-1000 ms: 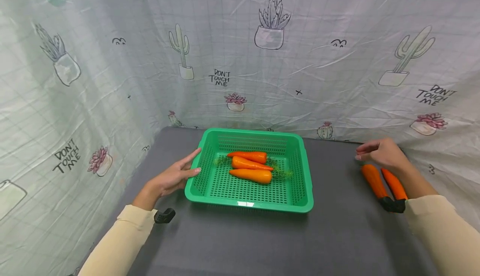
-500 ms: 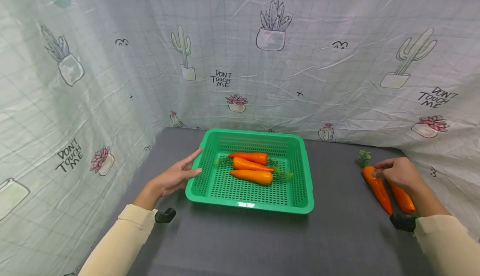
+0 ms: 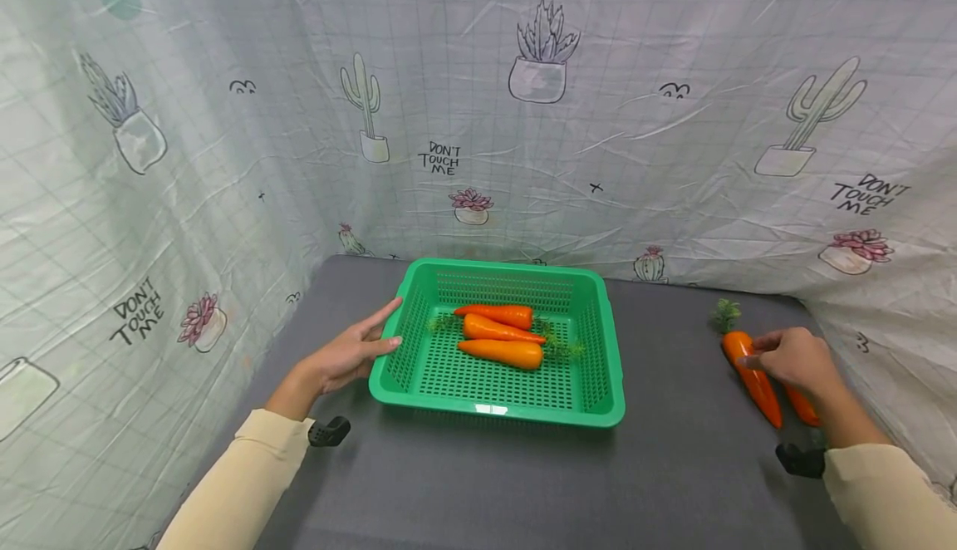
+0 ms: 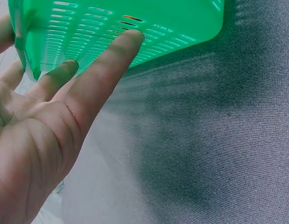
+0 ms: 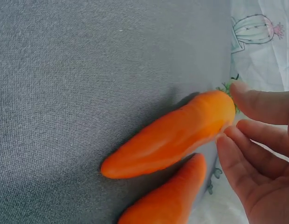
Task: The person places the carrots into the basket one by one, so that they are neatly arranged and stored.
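Observation:
My left hand is at the left wall of a green perforated plastic basket, thumb and index fingertips right at the rim. In the left wrist view its extended fingers lie along the slotted outer wall. Far right, my right hand is over the thick end of an orange carrot with a green leafy top. The right wrist view shows thumb and fingertips parted around that end of the carrot. A second carrot lies beside it, partly hidden by the right hand.
Inside the basket lie three carrots with green tops, the nearest one lighter orange. The table has a dark grey cloth. A white curtain with cactus drawings hangs close behind and along the sides.
My right hand has come down and toward me from behind the two right-hand carrots to the thick end of the left one. The left hand and basket have stayed put.

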Available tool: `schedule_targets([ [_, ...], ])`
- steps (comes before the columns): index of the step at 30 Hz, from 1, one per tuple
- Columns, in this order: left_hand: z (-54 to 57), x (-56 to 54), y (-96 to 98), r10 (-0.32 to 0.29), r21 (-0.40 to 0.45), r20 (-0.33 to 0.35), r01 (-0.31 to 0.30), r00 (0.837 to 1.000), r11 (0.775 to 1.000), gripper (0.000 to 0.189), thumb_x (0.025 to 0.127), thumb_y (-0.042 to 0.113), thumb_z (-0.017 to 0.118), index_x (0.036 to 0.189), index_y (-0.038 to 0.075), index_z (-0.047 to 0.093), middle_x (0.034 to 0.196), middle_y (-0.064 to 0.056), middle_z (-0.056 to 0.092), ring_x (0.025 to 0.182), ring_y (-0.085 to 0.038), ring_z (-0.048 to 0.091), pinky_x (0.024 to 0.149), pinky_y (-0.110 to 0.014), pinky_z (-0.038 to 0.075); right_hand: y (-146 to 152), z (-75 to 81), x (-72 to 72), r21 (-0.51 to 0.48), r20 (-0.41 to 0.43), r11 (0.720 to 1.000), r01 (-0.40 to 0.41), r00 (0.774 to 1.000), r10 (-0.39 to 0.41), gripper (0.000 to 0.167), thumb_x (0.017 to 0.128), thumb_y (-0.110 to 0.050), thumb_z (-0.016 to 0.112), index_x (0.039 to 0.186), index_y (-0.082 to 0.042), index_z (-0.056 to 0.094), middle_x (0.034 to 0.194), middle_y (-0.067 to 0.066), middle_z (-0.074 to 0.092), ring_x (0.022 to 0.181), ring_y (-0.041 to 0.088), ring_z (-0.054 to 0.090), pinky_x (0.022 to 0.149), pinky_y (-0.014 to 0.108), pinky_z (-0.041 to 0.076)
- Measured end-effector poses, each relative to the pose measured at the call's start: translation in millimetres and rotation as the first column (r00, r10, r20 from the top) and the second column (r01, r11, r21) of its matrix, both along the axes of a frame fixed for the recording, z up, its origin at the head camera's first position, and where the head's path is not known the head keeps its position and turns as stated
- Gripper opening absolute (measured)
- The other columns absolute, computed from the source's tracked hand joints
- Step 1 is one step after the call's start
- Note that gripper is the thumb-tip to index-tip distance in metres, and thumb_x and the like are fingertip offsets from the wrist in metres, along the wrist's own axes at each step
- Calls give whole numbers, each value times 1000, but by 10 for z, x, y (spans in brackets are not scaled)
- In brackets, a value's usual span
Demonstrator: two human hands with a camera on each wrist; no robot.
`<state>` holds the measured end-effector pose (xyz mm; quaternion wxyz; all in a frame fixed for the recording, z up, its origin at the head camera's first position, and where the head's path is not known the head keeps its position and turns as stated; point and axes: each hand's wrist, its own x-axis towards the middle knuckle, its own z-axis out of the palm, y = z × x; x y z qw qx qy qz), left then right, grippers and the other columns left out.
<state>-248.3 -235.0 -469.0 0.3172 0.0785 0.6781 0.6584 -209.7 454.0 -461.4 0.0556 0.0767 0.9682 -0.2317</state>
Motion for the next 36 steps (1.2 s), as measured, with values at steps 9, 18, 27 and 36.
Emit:
schedule_targets([
  [9,2,0,4,4,-4,6,-4,1000,1000,84,108,24,61,166,48,5,174,-15,19,136,-34,59,98,-52,59,29,-75,7,45,21,999,19,1000,-20,64,82,-38,87,115,14,70,117,35,69,103,54,58,78,55,53],
  [18,13,-2,10,5,-11,9,-5,1000,1000,84,107,25,61,166,48,5,175,-14,17,138,-35,57,98,-52,59,-27,-196,24,45,27,998,43,999,-45,65,81,-40,87,113,14,70,129,42,59,102,52,61,78,52,53],
  [27,-2,-1,8,4,-6,7,-4,1000,1000,84,107,25,61,166,48,5,175,-14,17,136,-34,59,98,-53,59,-32,-201,-25,44,12,999,31,999,-32,54,76,-34,89,102,11,74,110,35,70,85,39,67,63,36,53],
  [36,-4,-9,10,6,-21,6,-6,1000,1000,84,108,26,60,166,49,5,176,-13,12,139,-36,57,98,-52,59,-91,-140,-3,-7,-5,998,56,998,-56,56,77,-38,89,104,10,77,109,31,73,89,39,67,63,31,52],
])
